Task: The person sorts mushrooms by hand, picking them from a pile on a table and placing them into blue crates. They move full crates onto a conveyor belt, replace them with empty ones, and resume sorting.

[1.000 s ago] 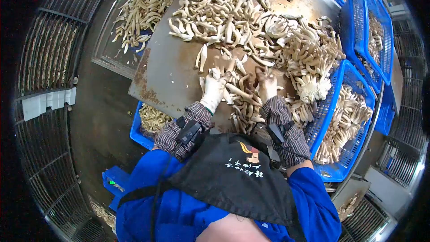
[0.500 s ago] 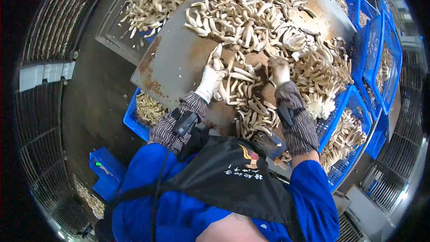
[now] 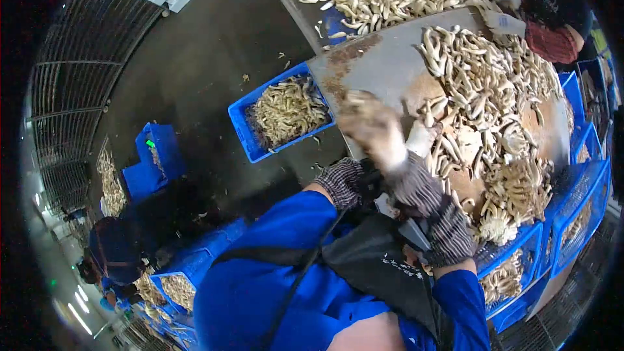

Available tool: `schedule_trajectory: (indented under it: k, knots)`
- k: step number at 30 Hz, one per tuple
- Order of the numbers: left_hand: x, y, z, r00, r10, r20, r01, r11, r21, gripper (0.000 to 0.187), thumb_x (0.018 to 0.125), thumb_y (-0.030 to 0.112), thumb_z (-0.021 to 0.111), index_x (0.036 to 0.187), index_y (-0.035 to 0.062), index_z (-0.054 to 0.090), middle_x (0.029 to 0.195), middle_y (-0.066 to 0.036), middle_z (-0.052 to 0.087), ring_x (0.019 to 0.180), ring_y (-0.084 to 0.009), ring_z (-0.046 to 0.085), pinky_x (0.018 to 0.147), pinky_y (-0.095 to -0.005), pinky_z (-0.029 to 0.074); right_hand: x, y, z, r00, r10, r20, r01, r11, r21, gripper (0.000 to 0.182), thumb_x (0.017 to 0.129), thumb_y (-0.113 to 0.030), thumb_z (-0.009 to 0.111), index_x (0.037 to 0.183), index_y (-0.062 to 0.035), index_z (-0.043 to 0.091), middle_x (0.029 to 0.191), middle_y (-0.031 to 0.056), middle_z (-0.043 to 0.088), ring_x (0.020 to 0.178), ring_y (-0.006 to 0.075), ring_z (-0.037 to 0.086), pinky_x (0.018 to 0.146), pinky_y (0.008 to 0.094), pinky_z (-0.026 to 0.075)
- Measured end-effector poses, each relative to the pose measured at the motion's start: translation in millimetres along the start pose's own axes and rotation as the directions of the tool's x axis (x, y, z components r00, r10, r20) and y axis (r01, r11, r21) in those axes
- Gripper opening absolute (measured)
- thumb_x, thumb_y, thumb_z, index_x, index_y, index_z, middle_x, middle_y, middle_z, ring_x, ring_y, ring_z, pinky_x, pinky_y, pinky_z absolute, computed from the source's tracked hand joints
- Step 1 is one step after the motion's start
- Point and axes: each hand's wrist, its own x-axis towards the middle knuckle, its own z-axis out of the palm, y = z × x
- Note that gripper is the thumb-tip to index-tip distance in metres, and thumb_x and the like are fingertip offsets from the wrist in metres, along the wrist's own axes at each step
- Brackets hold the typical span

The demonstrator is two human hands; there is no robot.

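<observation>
At the centre of the frame the left hand (image 3: 370, 127) is blurred but seems clenched on a handful of mushroom scraps, right beside the worktop (image 3: 383, 68) edge. The right hand (image 3: 421, 136) lies on the mushrooms (image 3: 494, 91); I cannot tell its grip. The scrap crate (image 3: 242, 131) sits just left of the worktop. Judging from this, release over the crate's middle, low, to avoid spilling onto the floor (image 3: 195, 58).
</observation>
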Motion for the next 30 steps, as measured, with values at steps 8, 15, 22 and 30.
schedule_trajectory:
  k: [8,15,22,30]
  knots:
    - [28,4,2,0.991,0.09,0.096,-0.107,0.975,0.193,0.037,0.089,0.006,0.056,0.126,0.0033,0.049,0.119,-0.007,0.056,0.103,-0.0145,0.053,0.088,-0.0272,0.045,-41,22,-56,0.633,-0.438,-0.638,-0.161,0.732,-0.662,0.062,0.081,-0.024,0.07,0.127,0.0063,0.041,0.12,0.0239,0.049,0.108,0.0347,0.052,0.093,0.0434,0.043]
    - [30,-20,37,0.89,0.343,0.301,-0.456,0.689,0.563,0.029,0.087,0.002,0.059,0.115,-0.0011,0.052,0.109,-0.008,0.057,0.092,-0.0132,0.052,0.08,-0.0255,0.045,-143,79,-107,0.435,0.375,-0.819,-0.008,0.911,0.413,0.031,0.089,-0.019,0.058,0.111,0.0025,0.056,0.097,0.0082,0.061,0.095,0.0183,0.058,0.076,0.03,0.046]
    - [76,-66,26,0.944,-0.105,0.313,-0.2,0.572,0.795,0.045,0.095,0.038,0.051,0.114,-0.0029,0.058,0.1,-0.011,0.064,0.086,-0.0196,0.057,0.078,-0.0307,0.048,-169,83,-147,0.573,0.222,-0.789,-0.112,0.975,0.194,0.049,0.091,-0.023,0.056,0.133,0.0009,0.043,0.11,0.0108,0.059,0.087,0.0159,0.057,0.081,0.0282,0.048]
    - [-22,-40,72,0.291,-0.726,0.623,-0.934,-0.356,0.02,0.047,0.072,0.029,0.071,0.114,0.0113,0.058,0.107,-0.014,0.062,0.1,-0.0299,0.061,0.077,-0.0413,0.053,-181,49,-299,0.609,-0.264,-0.748,-0.761,0.071,-0.645,0.053,0.083,-0.021,0.058,0.13,-0.0019,0.043,0.135,0.0178,0.042,0.126,0.0354,0.04,0.106,0.0454,0.032]
